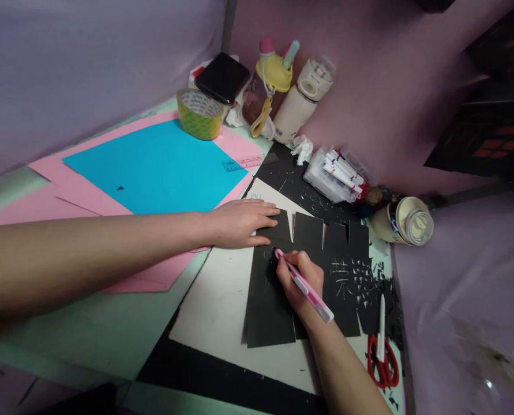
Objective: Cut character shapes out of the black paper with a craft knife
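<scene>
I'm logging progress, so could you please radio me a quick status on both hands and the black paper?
Left hand flat, partly on black paper strip. Right hand gripping pink pen-like tool, tip at strip. Red scissors clear of strip.

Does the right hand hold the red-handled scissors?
No, the right hand grips a pink utility knife, and the red-handled scissors lie apart from it.

A yellow-lidded bottle (257,99) stands beside a cream bottle (295,109), with crumpled white tissue (302,150) lying near both.
</scene>
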Demonstrator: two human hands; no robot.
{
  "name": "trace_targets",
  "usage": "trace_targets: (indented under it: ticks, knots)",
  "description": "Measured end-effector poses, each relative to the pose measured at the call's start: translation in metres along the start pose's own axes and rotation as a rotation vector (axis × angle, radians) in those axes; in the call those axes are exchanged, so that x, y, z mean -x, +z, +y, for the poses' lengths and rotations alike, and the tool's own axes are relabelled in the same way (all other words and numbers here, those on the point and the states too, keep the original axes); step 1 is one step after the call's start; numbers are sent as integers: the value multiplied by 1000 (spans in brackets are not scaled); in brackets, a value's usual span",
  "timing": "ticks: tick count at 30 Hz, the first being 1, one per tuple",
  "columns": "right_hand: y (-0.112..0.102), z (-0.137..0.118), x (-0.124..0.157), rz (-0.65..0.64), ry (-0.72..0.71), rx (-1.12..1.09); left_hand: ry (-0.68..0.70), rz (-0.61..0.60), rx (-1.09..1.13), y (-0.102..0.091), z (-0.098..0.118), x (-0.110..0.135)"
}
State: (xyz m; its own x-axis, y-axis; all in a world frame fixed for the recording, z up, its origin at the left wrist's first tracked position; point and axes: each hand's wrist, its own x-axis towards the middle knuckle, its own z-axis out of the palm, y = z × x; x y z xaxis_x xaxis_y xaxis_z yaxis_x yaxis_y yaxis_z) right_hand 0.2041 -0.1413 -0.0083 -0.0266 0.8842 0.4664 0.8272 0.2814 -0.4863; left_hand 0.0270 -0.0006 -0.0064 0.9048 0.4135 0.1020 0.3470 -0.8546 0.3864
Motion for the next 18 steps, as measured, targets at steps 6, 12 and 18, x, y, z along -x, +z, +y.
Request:
trace_targets:
  ticks: [6,12,18]
  knots:
    - [1,1,1,7,-11,-8,0,-11,-27,0,0,0]
    - [-3,0,-4,-5,151,-144,6,8,-11,0,0,1]
    - [-17,11,-14,-14,407,-392,1,-9,-11,-2,2,0]
